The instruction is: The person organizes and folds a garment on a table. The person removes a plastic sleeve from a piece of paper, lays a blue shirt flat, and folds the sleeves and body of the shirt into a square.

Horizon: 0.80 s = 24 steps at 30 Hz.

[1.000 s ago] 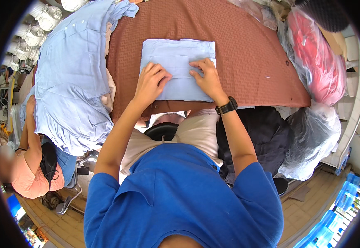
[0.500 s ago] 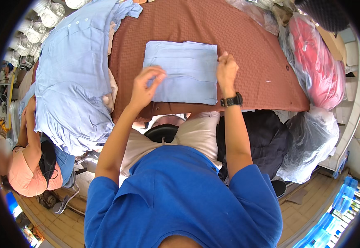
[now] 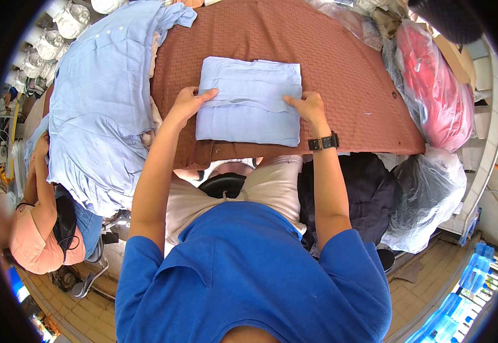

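Note:
A light blue garment [image 3: 249,123], folded into a neat rectangle, lies flat on the brown cloth-covered table [image 3: 352,74] in front of me. At its left edge my left hand [image 3: 190,103] grips it, thumb on top and fingers tucked at the side or under. My right hand [image 3: 309,107] takes hold of the right edge the same way, thumb pressed on the cloth. A shallow crease runs across the fabric between the two thumbs. The fingertips under the edges are hidden.
To the left lies a heap of light blue shirts [image 3: 103,103], draping over the table edge. A person in an orange top [image 3: 40,234] sits beside it. On the right are a plastic bag with red contents [image 3: 434,86], a clear bag [image 3: 426,200] and black fabric [image 3: 352,194].
Both hands have come down onto the folded garment's side edges. My left hand moved outward from above the cloth; my right hand lowered and its thumb now presses the fabric.

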Available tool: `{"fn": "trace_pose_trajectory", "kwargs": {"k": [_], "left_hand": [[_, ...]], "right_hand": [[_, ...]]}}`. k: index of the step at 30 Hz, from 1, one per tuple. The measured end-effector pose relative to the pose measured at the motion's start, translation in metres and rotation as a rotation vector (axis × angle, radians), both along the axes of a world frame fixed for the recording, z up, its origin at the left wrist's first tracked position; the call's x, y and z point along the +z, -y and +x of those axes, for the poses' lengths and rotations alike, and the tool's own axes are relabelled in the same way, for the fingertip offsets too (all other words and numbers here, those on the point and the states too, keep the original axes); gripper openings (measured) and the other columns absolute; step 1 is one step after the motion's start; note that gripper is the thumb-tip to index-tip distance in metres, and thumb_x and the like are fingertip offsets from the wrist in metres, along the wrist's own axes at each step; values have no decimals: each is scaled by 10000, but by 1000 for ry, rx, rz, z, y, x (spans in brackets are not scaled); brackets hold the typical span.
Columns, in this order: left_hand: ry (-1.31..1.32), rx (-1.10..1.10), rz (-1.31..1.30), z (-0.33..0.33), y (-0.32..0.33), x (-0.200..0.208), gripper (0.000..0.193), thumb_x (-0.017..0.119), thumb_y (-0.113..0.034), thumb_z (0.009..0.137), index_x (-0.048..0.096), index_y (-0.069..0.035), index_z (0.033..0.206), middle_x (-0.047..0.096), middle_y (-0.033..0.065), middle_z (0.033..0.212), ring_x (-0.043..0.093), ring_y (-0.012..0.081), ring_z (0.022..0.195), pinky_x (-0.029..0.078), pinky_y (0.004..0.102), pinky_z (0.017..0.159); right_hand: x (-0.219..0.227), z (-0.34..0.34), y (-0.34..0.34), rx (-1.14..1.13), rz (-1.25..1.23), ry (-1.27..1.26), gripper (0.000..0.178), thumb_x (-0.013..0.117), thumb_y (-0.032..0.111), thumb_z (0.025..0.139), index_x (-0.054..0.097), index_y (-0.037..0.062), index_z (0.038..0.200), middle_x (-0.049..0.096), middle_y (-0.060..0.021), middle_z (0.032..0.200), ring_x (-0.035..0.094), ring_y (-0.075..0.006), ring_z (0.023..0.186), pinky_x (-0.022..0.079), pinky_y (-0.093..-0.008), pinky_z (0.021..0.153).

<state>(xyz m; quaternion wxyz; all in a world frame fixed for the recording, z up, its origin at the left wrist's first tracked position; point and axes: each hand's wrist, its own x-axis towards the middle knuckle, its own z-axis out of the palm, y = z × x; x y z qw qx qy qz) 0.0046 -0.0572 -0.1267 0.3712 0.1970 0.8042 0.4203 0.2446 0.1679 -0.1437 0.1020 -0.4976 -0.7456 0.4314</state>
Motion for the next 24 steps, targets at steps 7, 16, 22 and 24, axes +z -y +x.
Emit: {"fn": "trace_pose_trajectory", "kwargs": {"k": [7,16,22,24], "left_hand": [[104,-20,62,-1,3,2,794,811,-383,759,511,123,1293,633,229,1183,607,280,1124,450,359,987],[427,-66,368,-6,10,9,580,776,-113,796,523,70,1284,651,155,1166,614,213,1086,452,329,986],[352,-112,500,-11,15,31,502,740,-15,803,570,-13,1275,664,71,1166,614,162,1080,456,311,976],[261,-117,601,-8,16,41,507,740,8,789,585,-40,1269,667,47,1166,609,152,1088,445,301,987]], "right_hand": [[1,2,-10,45,-117,-78,339,809,240,741,670,-44,863,665,-122,760,628,-194,655,499,-330,566],[14,11,-15,157,-776,-535,457,733,142,833,582,-148,1153,664,-180,1102,658,-241,1004,538,-338,880],[30,11,-18,314,-833,-581,437,703,103,862,562,-150,1190,646,-192,1157,646,-232,1050,519,-343,936],[31,8,-20,346,-598,-560,324,695,62,848,626,-95,1123,656,-158,1150,646,-211,1022,517,-323,920]]}}
